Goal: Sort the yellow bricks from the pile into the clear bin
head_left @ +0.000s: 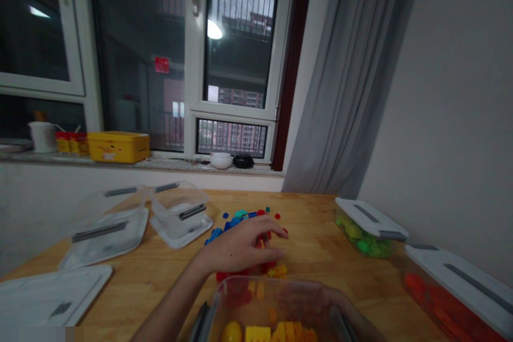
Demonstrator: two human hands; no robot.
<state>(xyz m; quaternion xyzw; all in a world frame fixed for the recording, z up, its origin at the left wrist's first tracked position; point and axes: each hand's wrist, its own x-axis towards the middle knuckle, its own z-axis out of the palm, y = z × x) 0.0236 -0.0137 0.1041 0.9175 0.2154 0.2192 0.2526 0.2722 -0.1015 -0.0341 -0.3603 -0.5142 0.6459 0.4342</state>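
Note:
My left hand [242,246] is over a pile of small building blocks, its fingers bent and thumb apart. I see nothing held between the fingertips, though part of the pile is hidden beneath it. Blue blocks [214,234] lie to its left, red ones are under it, and some yellow blocks [278,271] lie just below the thumb. Nearest to me is a clear plastic box [276,280] holding yellow pieces [257,333]. Behind its far wall, my right hand [312,295] shows blurred through the plastic, fingers stretched leftward. Whether it touches the box is unclear.
Two lidded boxes stand on the right, one with green pieces [366,246], another with red-orange pieces [444,304]. Left of the pile are clear open boxes [180,195] on white lids, plus a loose lid [48,294]. A yellow case [118,147] sits on the windowsill.

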